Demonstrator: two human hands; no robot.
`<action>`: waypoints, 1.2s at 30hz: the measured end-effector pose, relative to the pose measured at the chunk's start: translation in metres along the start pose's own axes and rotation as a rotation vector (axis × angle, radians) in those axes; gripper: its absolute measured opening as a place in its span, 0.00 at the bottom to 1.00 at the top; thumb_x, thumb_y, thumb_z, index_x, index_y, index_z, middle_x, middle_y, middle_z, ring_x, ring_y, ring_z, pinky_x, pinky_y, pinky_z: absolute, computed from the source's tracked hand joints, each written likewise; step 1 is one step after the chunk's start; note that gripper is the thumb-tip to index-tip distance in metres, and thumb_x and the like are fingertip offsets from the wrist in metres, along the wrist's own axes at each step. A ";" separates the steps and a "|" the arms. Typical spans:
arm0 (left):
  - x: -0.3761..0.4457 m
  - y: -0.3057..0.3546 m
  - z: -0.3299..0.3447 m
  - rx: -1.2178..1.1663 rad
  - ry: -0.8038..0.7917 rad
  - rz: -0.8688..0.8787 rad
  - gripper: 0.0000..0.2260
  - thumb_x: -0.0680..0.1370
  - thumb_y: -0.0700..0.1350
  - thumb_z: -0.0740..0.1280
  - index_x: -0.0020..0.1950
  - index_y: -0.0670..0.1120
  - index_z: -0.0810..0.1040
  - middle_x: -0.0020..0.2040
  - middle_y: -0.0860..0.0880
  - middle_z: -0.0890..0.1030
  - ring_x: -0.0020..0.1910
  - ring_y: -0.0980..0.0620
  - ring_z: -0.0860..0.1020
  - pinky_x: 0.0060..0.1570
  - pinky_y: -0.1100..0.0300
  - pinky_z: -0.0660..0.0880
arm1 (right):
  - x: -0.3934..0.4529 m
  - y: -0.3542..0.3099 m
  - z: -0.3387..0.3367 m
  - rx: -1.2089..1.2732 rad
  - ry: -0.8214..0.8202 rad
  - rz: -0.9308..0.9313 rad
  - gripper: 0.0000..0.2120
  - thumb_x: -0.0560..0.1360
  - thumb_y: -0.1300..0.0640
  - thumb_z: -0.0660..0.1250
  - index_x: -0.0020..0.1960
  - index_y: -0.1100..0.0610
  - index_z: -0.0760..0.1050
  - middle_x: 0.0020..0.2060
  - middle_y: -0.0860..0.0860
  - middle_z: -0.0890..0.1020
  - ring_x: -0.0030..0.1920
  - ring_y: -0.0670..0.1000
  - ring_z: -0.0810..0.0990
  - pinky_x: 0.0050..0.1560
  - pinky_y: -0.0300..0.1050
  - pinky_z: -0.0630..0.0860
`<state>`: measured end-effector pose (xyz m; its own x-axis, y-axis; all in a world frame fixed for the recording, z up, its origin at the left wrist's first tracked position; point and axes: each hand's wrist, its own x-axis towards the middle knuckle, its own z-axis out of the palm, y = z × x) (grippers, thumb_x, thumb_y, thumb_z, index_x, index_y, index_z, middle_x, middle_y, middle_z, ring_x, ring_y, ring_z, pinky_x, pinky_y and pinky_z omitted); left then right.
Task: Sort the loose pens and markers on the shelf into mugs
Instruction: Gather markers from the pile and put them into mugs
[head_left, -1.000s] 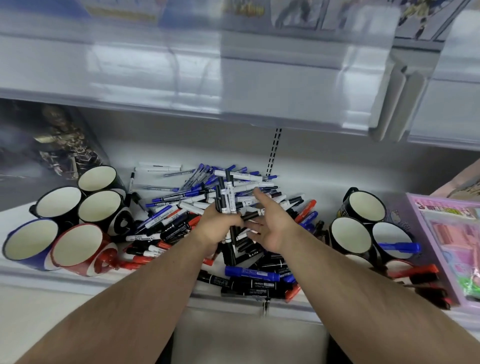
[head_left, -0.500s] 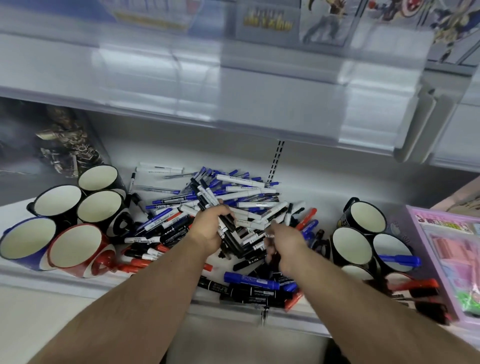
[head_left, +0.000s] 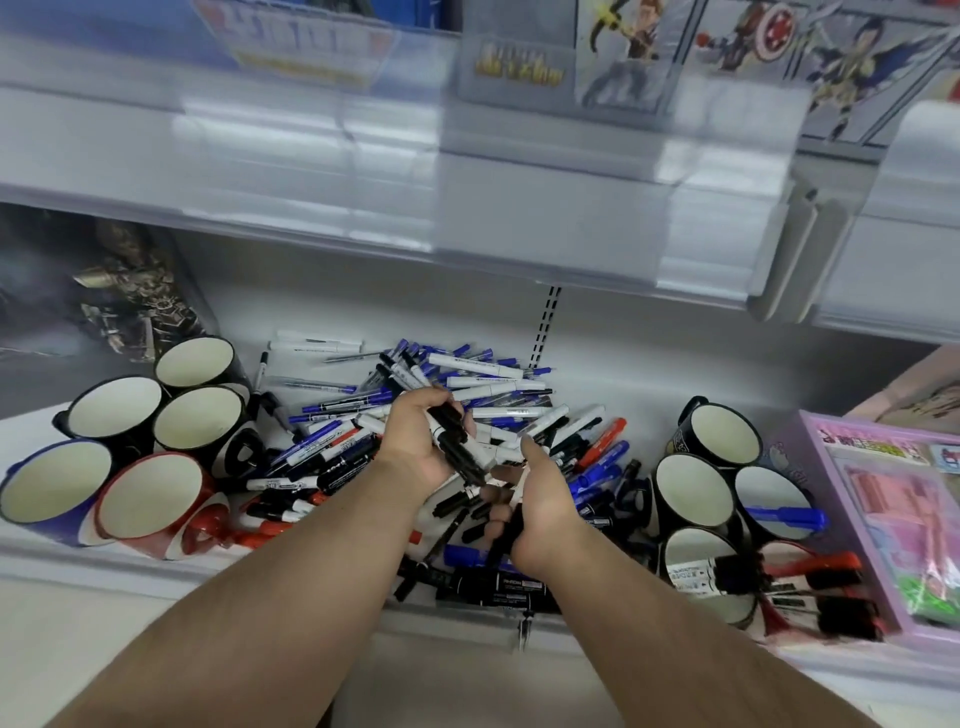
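The left hand (head_left: 421, 447) curls its fingers around a bundle of black-capped markers (head_left: 457, 441), slim white barrels with dark ends, and holds them slanted above the middle of the shelf (head_left: 47, 551), probably so that one colour collects in one fist before it goes to a mug. The right hand (head_left: 540, 499), just beside it, has its fingers bent around a few more black markers (head_left: 506, 525) while the thumb stands up; it seems to pick from the heap and pass to the left. Under both hands lies the pile of loose pens and markers (head_left: 467, 379), smooth plastic sticks in blue, black, red and white, crossing each other from the back wall to the front lip of the shelf. At the left end of the shelf stand five glossy ceramic mugs: three black mugs (head_left: 200, 426) toward the back, a blue mug (head_left: 52, 488) and a red mug (head_left: 156, 499) near the front edge, all tilted toward the viewer with nothing seen in them. At the right end another group of dark mugs (head_left: 722, 431) already carries some pieces, for example a blue marker (head_left: 784, 517) and red markers (head_left: 815, 564). A pink packaged set (head_left: 893, 519) occupies the right corner.
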<state>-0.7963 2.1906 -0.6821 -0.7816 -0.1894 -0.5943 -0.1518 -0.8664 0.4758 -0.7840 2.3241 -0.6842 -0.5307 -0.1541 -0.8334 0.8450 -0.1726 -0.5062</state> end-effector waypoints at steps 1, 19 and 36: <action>-0.004 0.001 0.002 0.068 -0.034 -0.011 0.04 0.74 0.36 0.62 0.41 0.43 0.73 0.29 0.47 0.72 0.29 0.48 0.70 0.35 0.56 0.74 | -0.004 -0.005 -0.004 -0.034 0.002 -0.028 0.20 0.78 0.40 0.62 0.46 0.58 0.75 0.31 0.55 0.76 0.22 0.50 0.63 0.25 0.39 0.62; -0.141 -0.047 0.051 0.508 -0.312 -0.091 0.02 0.75 0.40 0.68 0.43 0.43 0.75 0.31 0.46 0.74 0.28 0.49 0.72 0.30 0.60 0.71 | -0.177 -0.063 -0.079 -0.605 -0.163 -0.228 0.20 0.82 0.42 0.56 0.47 0.58 0.73 0.27 0.53 0.72 0.28 0.54 0.74 0.36 0.49 0.79; -0.201 -0.067 0.069 0.305 -0.210 0.094 0.07 0.76 0.36 0.67 0.39 0.43 0.74 0.28 0.47 0.72 0.24 0.51 0.71 0.24 0.64 0.71 | -0.250 -0.092 -0.104 -1.217 -0.258 -0.222 0.07 0.80 0.56 0.65 0.57 0.56 0.75 0.36 0.52 0.78 0.29 0.47 0.71 0.24 0.38 0.70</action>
<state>-0.6702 2.3186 -0.5498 -0.9028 -0.1355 -0.4082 -0.2218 -0.6665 0.7117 -0.7224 2.4799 -0.4521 -0.5500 -0.4451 -0.7067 0.1773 0.7647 -0.6196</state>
